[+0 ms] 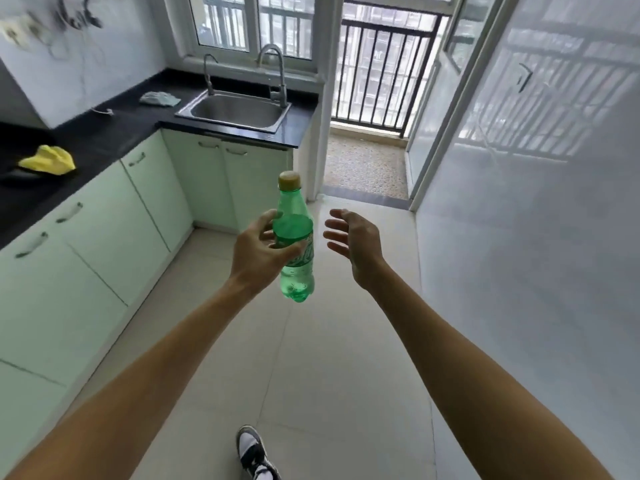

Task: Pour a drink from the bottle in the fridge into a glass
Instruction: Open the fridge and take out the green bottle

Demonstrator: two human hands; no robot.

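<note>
A: Where is the bottle (294,237) now?

B: In your left hand (258,252), upright, cap (289,179) on top and well above your fingers (268,220). Those fingers wrap the labelled middle of it and grip it firmly, as far as I can judge.

A: And the right hand (349,242)?

B: Empty. Its fingers are spread and slightly curled, just beside the bottle on the right, not touching it.

A: What should I do with this step?

B: No glass is in view, so carry the bottle to the table (104,136) off to the left of your fingers. Keep it upright and don't swing it; it looks fizzy. Leave the cap on until the bottle is set down.

A: How do my arms sit?

B: Both forearms reach forward, wrists about level, palms turned inward toward each other.
</note>
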